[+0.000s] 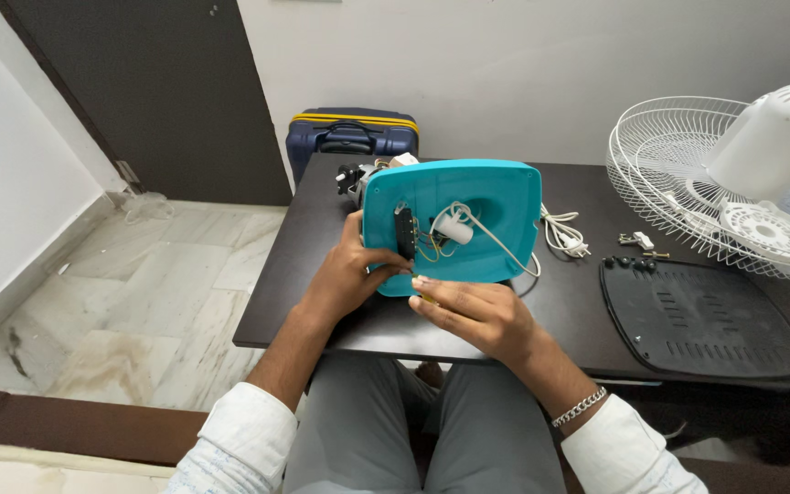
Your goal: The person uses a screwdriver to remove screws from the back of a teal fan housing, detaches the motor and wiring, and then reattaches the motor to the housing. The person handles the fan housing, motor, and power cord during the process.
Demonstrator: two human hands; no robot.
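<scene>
A teal fan base stands tilted on its edge on the dark table, its hollow underside facing me. Inside it I see a black switch block, a white cylindrical capacitor and thin wires. My left hand grips the base's lower left edge, thumb by the switch block. My right hand is closed on a small yellow-handled tool at the base's bottom edge. The fan motor peeks out behind the base.
A black bottom cover plate lies flat at the right. Small screws and black feet lie above it. A white wire fan guard and white motor housing sit far right. A coiled white power cord lies beside the base. A blue suitcase stands behind the table.
</scene>
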